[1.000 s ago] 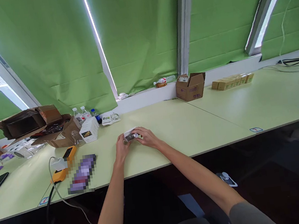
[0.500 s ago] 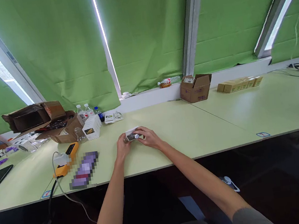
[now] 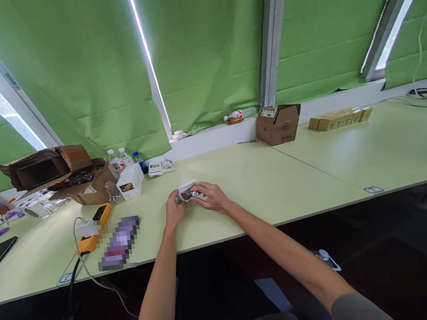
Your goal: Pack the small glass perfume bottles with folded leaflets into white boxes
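Observation:
Over the pale table, my left hand (image 3: 174, 210) and my right hand (image 3: 213, 197) meet at a small dark-and-silver object with a white flap (image 3: 186, 187). The fingers of my left hand are closed around its left end. From the right, my right thumb and fingers pinch the other end, where a shiny round part (image 3: 194, 194) shows. It is too small in view to tell its exact kind, and my fingers hide part of it.
White small boxes (image 3: 130, 182) and bottles stand behind to the left, by an opened cardboard box (image 3: 92, 188). A yellow-black device (image 3: 96, 227) and a pixelated purple item (image 3: 120, 243) lie left. A brown carton (image 3: 279, 125) and several yellowish boxes (image 3: 341, 119) stand back right.
The white flap stands slightly more upright above the object. Both hands keep nearly the same place and hold, while the whole view has shifted a little.

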`<state>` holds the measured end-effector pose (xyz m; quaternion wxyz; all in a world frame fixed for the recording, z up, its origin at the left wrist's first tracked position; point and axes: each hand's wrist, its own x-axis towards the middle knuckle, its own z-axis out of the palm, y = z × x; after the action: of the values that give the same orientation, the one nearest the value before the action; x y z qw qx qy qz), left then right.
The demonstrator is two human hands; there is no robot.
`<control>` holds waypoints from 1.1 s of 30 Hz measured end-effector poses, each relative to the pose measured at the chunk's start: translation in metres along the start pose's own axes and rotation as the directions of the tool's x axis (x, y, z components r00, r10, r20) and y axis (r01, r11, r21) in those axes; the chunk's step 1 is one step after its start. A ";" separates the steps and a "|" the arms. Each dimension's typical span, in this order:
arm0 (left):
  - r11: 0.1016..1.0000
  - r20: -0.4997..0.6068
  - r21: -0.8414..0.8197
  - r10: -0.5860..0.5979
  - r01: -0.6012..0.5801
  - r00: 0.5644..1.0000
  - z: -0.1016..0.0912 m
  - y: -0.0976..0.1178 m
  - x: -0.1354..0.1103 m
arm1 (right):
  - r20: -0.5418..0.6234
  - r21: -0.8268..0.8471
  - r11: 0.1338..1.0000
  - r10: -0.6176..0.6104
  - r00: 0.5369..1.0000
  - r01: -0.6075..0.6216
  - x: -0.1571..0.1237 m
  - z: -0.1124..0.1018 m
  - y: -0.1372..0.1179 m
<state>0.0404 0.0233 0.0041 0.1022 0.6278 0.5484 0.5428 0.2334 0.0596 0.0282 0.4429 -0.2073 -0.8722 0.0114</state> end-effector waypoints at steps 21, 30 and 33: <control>0.999 0.087 -0.037 0.029 -0.025 0.996 -0.001 0.005 -0.001 | -0.003 -0.029 0.999 -0.015 1.000 0.015 -0.003 0.009 0.008; 0.998 0.106 -0.055 0.034 -0.029 0.994 -0.002 0.008 -0.003 | -0.005 -0.049 0.999 -0.024 1.000 0.024 -0.003 0.011 0.009; 0.997 0.117 -0.076 0.032 -0.023 0.993 -0.002 0.010 -0.003 | -0.009 -0.047 0.999 -0.013 1.000 0.013 -0.004 0.012 0.009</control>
<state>0.0447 0.0164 0.0103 0.1504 0.6619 0.5120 0.5264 0.2288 0.0685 0.0160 0.4420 -0.2120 -0.8715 -0.0131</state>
